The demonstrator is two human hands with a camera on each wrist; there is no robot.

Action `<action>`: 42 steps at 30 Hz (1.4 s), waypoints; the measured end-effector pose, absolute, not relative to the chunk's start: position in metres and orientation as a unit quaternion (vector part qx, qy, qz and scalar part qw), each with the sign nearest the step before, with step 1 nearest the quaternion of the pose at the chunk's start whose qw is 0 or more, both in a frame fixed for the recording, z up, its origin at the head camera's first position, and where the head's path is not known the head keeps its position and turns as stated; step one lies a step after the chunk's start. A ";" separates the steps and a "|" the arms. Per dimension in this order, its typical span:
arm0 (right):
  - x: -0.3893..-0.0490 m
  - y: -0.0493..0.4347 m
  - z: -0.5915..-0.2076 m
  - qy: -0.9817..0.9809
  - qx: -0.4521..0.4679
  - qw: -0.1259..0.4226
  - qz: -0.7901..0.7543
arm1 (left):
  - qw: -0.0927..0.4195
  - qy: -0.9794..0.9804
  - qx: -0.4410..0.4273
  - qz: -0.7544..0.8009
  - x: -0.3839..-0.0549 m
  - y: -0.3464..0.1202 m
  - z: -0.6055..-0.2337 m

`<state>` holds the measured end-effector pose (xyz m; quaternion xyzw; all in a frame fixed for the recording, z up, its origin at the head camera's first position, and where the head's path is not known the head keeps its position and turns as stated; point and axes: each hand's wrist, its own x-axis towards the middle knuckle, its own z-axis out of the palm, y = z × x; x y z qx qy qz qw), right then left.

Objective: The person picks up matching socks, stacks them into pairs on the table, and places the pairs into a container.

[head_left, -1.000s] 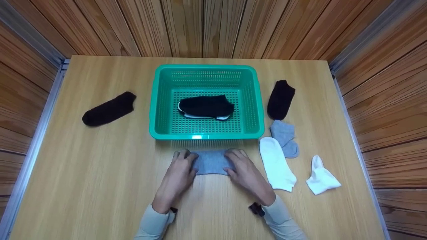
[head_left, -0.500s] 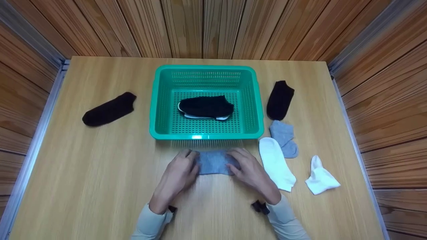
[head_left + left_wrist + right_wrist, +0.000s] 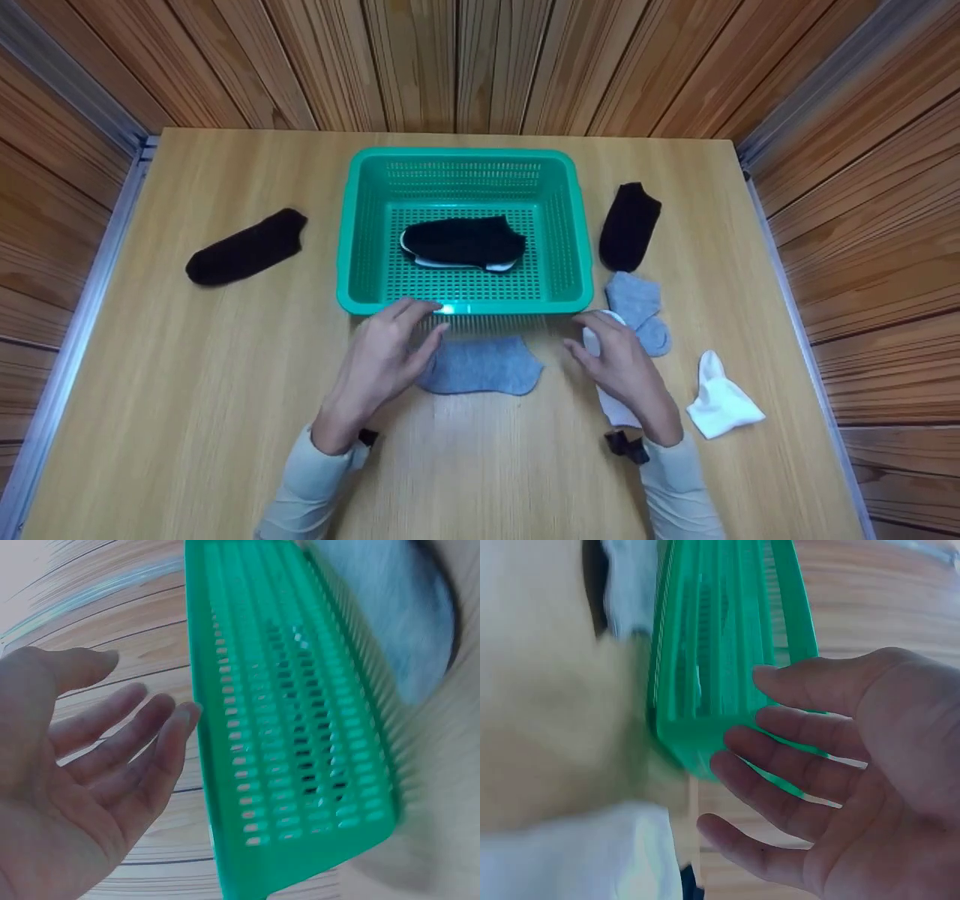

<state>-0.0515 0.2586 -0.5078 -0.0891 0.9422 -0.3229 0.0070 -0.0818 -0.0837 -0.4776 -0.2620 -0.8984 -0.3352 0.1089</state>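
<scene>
A grey sock (image 3: 480,365) lies flat on the table in front of the green basket (image 3: 465,308). My left hand (image 3: 382,352) hovers by its left end, fingertips near the basket's front rim, holding nothing. To the right, my right hand (image 3: 619,364) is raised over a white sock (image 3: 619,411) and covers much of it. Both wrist views show relaxed, spread fingers with nothing in them. Inside the basket lies a black sock (image 3: 465,238) on top of white ones, whose edges peek out.
One black sock (image 3: 246,247) lies at the left, another black sock (image 3: 630,226) right of the basket. Below the latter is a folded grey sock (image 3: 637,311). A crumpled white sock (image 3: 724,395) sits far right. Wooden walls (image 3: 480,67) enclose the table.
Both hands have let go of the grey sock and spread apart, the left one up and left toward the basket rim, the right one rightward over the white sock. The grey sock stays flat.
</scene>
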 end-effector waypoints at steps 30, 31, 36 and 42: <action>-0.085 0.340 -0.536 0.959 0.114 0.043 -0.256 | 0.114 -0.940 -0.142 -0.288 -0.208 -0.129 -0.487; -0.085 0.340 -0.537 0.960 0.112 0.042 -0.254 | 0.110 -0.942 -0.140 -0.284 -0.210 -0.129 -0.489; -0.086 0.343 -0.541 0.960 0.117 0.038 -0.252 | 0.097 -0.951 -0.141 -0.259 -0.220 -0.128 -0.496; -0.086 0.344 -0.542 0.961 0.120 0.014 -0.250 | 0.093 -0.955 -0.145 -0.241 -0.225 -0.123 -0.504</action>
